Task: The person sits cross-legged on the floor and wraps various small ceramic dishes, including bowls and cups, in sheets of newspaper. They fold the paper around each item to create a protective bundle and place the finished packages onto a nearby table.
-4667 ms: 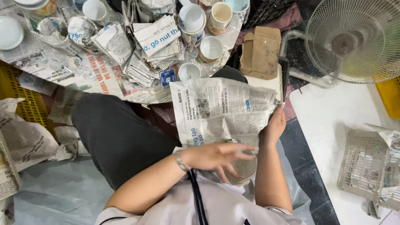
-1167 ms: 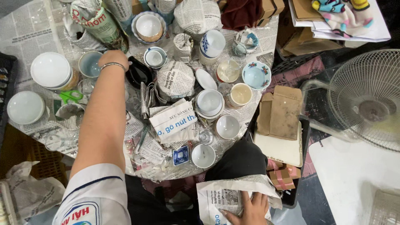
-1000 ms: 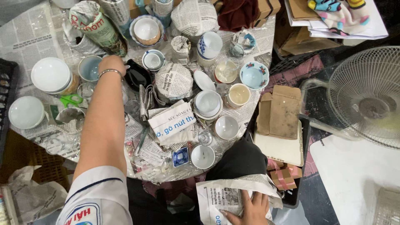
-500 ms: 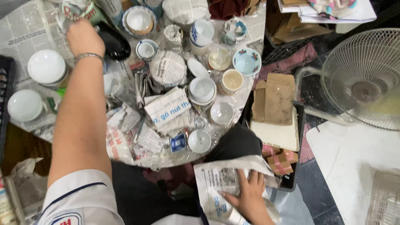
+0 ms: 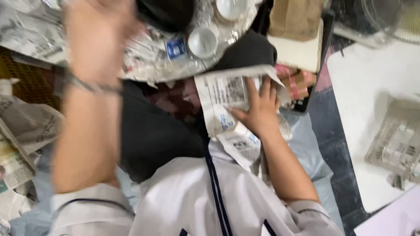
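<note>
Newsprint litters the worktop (image 5: 144, 57) beside a white cup (image 5: 202, 42). My right hand (image 5: 260, 109) presses its fingers flat on a newspaper sheet (image 5: 221, 98). My left hand (image 5: 98, 32) is blurred; I cannot tell its fingers' state.

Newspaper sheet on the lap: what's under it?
The right hand presses flat on the newspaper sheet. Dark trousers show beside it; whatever lies beneath the sheet is covered.
</note>
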